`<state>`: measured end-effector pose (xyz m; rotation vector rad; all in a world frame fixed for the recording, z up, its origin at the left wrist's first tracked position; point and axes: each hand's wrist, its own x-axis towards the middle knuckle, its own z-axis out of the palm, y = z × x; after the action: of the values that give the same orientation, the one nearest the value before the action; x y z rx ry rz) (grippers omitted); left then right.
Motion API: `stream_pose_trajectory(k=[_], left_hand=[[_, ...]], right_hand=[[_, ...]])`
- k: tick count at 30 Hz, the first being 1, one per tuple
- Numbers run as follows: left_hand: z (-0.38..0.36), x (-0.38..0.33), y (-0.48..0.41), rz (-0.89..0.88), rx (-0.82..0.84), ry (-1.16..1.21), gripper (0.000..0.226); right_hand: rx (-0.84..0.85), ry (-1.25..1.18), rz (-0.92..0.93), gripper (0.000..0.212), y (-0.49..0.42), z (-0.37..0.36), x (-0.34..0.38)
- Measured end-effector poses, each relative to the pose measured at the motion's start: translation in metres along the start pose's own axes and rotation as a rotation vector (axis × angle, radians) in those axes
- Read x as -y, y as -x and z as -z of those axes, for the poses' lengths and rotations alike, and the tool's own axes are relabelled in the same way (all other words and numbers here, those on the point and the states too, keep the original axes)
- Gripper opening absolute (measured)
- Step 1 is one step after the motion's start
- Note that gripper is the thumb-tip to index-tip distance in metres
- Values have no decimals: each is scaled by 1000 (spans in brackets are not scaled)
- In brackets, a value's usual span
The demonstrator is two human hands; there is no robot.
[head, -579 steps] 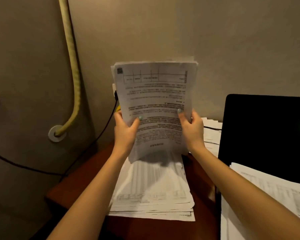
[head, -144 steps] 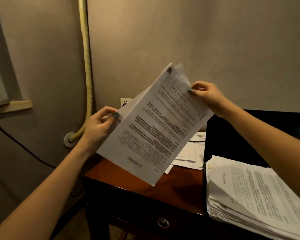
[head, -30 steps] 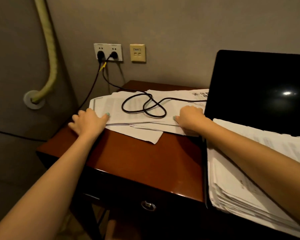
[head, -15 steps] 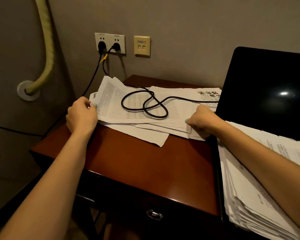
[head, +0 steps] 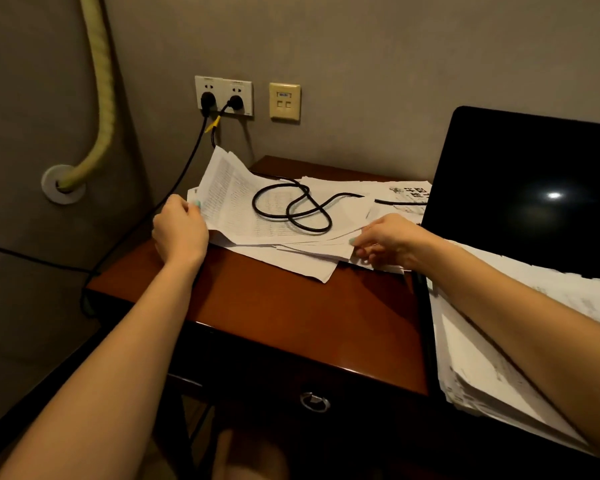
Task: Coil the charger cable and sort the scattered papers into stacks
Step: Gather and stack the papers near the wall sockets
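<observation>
1. Dim corner, wooden desk (head: 291, 313): papers (head: 229, 202) spread across its far half.
2. Charger cable (head: 254, 204): looped atop the papers, between both grips, long axis left-right.
3. Left grip (head: 179, 230): clamped on raised left paper edge.
4. Right grip (head: 385, 239): pinching right edge, nearer the loops.

charger cable (head: 254, 206): right end hidden behind laptop lid (head: 534, 188)
paper stack (head: 471, 375): partly covered by right forearm (head: 516, 317)
loose papers (head: 229, 202): print too small to read

L hand (head: 181, 232) & R hand (head: 387, 241) pinch paper pile (head: 229, 202) edges, cable (head: 253, 204) looped on top.
</observation>
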<state>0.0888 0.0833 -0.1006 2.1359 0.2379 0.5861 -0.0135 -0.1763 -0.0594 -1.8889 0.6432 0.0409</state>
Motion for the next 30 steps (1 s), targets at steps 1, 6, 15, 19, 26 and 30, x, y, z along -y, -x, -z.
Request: stream_pose_trajectory(k=[1,6,15,19,26,30], left_hand=[[4,1,1,28,-16,28,25],[29,8,16,33,-79,86,21],[84,29,35,76,125,161,17],[100,35,41,81,164,169,15],[111,47,40,69,106,133,16],[121,61,29,82,46,62,16]], right_hand=[[-20,-1,6,7,3,-1,0],[-142,12,77,13,14,4,6],[32,11,-55,38,34,-10,-3],[12,123,-42,22,32,-26,3],[-58,161,-64,20,17,-34,12],[-69,69,-43,16,8,-32,8]])
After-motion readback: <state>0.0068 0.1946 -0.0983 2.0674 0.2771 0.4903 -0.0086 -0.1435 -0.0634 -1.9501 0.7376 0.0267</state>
